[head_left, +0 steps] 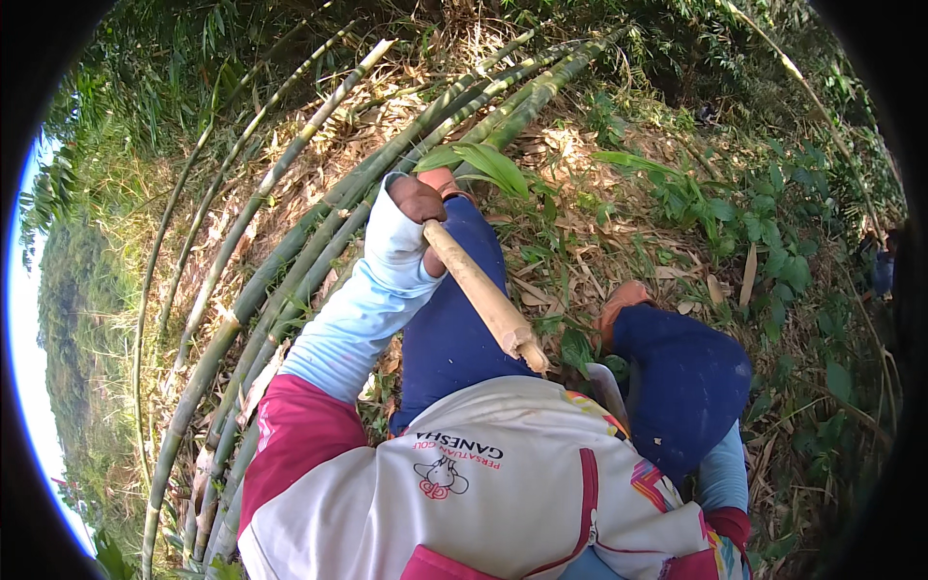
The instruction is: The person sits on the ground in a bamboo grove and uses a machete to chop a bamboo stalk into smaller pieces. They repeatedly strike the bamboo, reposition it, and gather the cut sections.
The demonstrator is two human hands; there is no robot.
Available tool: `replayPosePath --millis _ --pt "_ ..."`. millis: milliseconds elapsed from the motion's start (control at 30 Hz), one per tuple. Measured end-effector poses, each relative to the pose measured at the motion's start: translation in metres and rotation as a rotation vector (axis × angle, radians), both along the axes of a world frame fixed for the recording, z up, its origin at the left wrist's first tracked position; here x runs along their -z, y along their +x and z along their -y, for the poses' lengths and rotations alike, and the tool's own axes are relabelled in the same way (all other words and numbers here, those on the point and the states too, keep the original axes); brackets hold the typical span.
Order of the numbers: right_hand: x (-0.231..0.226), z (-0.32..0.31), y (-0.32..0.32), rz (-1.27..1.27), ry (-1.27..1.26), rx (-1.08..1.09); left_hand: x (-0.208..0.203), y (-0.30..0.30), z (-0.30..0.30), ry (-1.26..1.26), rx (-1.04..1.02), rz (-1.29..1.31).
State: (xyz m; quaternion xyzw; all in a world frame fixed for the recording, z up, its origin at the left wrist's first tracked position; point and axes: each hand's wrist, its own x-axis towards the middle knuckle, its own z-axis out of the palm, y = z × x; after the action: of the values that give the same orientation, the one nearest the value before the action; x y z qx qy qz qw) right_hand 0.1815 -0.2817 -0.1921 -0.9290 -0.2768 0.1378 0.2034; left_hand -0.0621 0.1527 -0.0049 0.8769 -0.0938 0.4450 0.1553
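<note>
My left hand [418, 198] reaches forward in a light blue sleeve, beside my left leg. It is closed around the far end of a pale tan wooden stick [483, 295]. The stick slants back toward my body, and its near end is ragged and split. Long green bamboo poles [280, 261] lie just left of that hand. My right arm [723, 478] runs down behind my bent right knee, and its hand is hidden. A flat greyish thing like a blade [607, 391] sticks out beside that knee, only partly visible.
More bamboo poles curve along the left side, with thinner ones [208, 203] farther out. Dry leaves [570, 145] cover the sloping ground. Leafy green plants [773, 213] grow to the right. My orange shoes [623, 298] rest among the leaves.
</note>
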Motion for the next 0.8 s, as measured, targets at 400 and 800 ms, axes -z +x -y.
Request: replayPosePath --millis 400,800 --pt "0.022 0.139 0.004 0.102 -0.267 0.324 0.064 -0.006 -0.003 -0.328 -0.096 -0.111" --pt "-0.019 0.147 0.075 -0.484 0.49 0.611 0.032 0.034 0.015 -1.016 -0.086 -0.189"
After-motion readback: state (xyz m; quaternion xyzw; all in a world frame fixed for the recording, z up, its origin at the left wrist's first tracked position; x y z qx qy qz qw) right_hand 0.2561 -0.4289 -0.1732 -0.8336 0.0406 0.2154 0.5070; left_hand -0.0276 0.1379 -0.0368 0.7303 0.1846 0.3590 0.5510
